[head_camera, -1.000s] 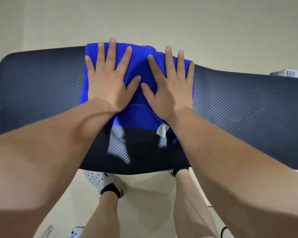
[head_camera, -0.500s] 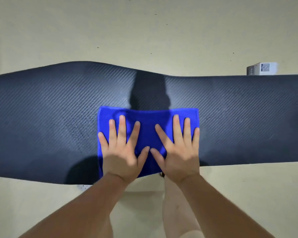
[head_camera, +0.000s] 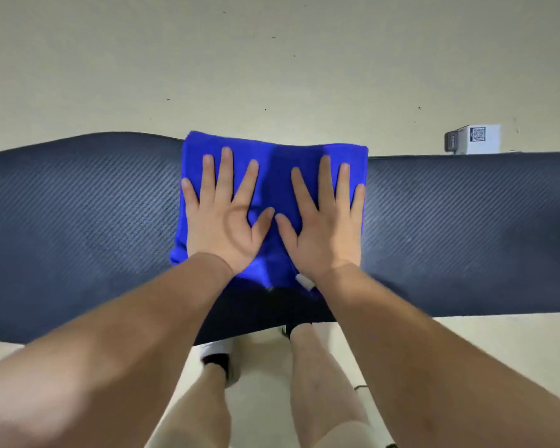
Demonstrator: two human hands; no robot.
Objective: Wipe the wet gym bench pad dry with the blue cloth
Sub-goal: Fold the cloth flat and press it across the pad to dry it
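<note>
A long dark bench pad (head_camera: 78,227) with a ribbed weave runs across the view from left to right. The folded blue cloth (head_camera: 274,176) lies on its middle, its far edge reaching the pad's far edge. My left hand (head_camera: 222,221) presses flat on the cloth's left half with fingers spread and straight. My right hand (head_camera: 325,224) presses flat on the right half the same way, thumbs nearly touching. A small white tag (head_camera: 304,281) shows at the cloth's near edge by my right wrist.
Beige floor lies beyond and in front of the pad. A small white box (head_camera: 474,139) with a printed code sits on the floor past the pad's far right edge. My legs and a white shoe (head_camera: 220,350) stand below the pad's near edge.
Half a second ago the cloth and both hands were at the pad's near edge; now they have slid away from me to the far edge. Both hands stayed flat on the cloth.
</note>
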